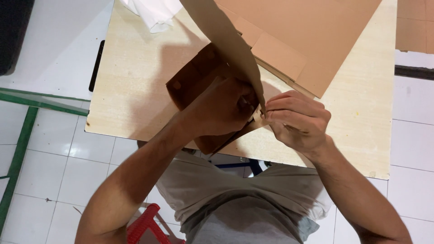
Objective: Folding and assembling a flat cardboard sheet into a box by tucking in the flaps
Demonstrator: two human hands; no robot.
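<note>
Together we hold a brown cardboard box piece (199,77) at the frame's centre, above the pale wooden table (135,95): our left hand (221,108) grips its folded body, our right hand (298,119) pinches a flap edge. Flat cardboard sheets (307,40) lie upper right.

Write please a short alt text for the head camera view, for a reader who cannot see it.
Seen from above, a person's two hands, left hand and right hand, grip a partly folded brown cardboard box over a pale wooden table. Flat brown cardboard sheets lie behind it, a white cloth at the table's far edge, and a red plastic stool on the white tiled floor.
</note>
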